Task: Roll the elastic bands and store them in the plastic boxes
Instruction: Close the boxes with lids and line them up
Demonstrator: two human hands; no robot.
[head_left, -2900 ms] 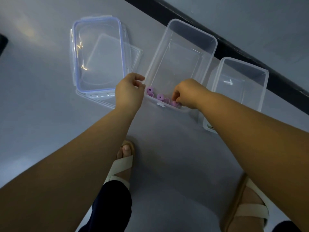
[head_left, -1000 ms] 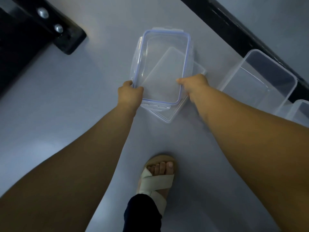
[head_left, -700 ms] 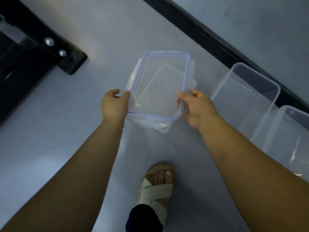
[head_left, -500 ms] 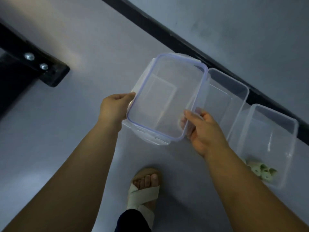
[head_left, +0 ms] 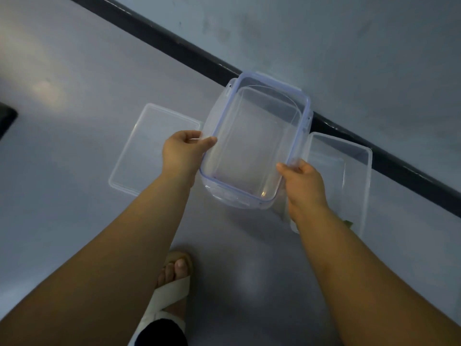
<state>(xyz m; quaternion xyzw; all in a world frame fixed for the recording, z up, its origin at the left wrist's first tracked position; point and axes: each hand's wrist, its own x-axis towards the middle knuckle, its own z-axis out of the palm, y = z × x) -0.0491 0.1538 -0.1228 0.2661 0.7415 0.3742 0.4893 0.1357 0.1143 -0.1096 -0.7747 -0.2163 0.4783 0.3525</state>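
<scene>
Lid: a clear lid with a blue seal (head_left: 303, 126) and side latches, held over a clear box (head_left: 249, 156) that sits at the middle of the scene, beside the black strip along the wall.
Lid position: it covers the box's opening; whether it sits flush on the rim or slightly above it cannot be told.
Long axis: runs from near-left to far-right, the far short end pointing at the black strip (head_left: 174, 49).
Face: the lid's broad side faces up toward the camera, slightly tilted.
Left hand: the left hand (head_left: 183, 152) grips the lid's left long edge, thumb on top and fingers curled under, pinching the rim.
Right hand: the right hand (head_left: 303, 179) grips the near-right corner, thumb across the top and fingers wrapped on the outside, pressed together.
Box contents: a faint purple tint shows through at the near end; the shapes are too blurred to tell.
Second box: an open clear box (head_left: 359, 171) stands just right of the first, its long axis parallel to it; something green (head_left: 348, 223) peeks out at its near end, mostly hidden by the right forearm.
Spare lid: a plain clear lid (head_left: 142, 156) lies flat on the floor just left of the held one, partly behind the left hand.
Floor: grey floor (head_left: 74, 208), meeting a grey wall at the black strip.
Foot: a sandalled foot (head_left: 172, 283) stands near, between the two forearms.
</scene>
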